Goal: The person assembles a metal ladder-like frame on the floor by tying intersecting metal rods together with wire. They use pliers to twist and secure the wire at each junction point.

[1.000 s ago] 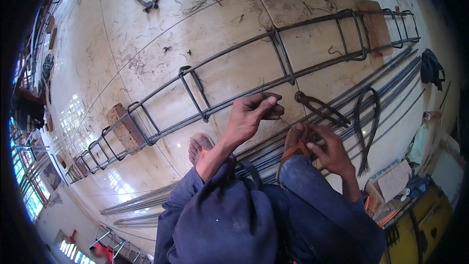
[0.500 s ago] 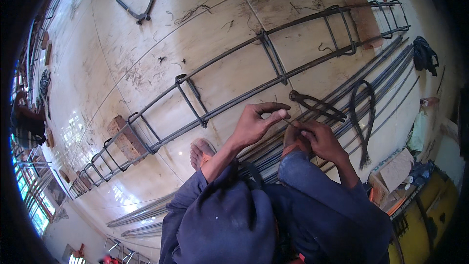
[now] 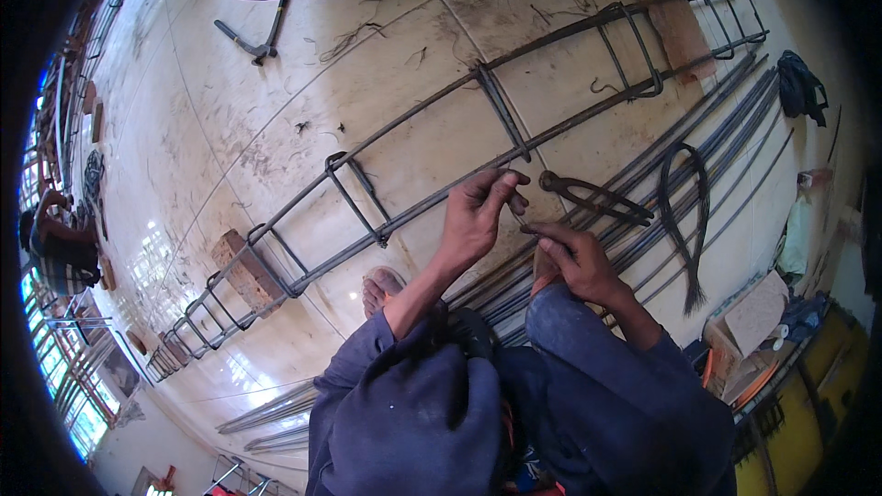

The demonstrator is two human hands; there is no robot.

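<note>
My left hand (image 3: 475, 214) is closed in a pinch on a short, thin tie wire (image 3: 517, 218), close to the near bar of the long rebar cage (image 3: 418, 208). Just right of it, my right hand (image 3: 582, 262) pinches the wire's other end, above my knee. Only a little of the wire shows between the fingers. Rusty pincers (image 3: 593, 197) lie beyond my right hand, over loose steel bars (image 3: 634, 186). Further right, a looped bundle of dark tie wire (image 3: 669, 220) rests across the same bars.
Bricks prop the cage at the left (image 3: 246, 273) and the far right (image 3: 677, 28). Another pair of pincers (image 3: 257, 51) lies on the tiled floor at the upper left. A cardboard box (image 3: 744, 321) stands at the right. Another person (image 3: 62, 239) is at the far left.
Both hands have shifted slightly left, the left one also up towards the cage's near bar. The wire between them is now steeper. The whole view has tilted a little.
</note>
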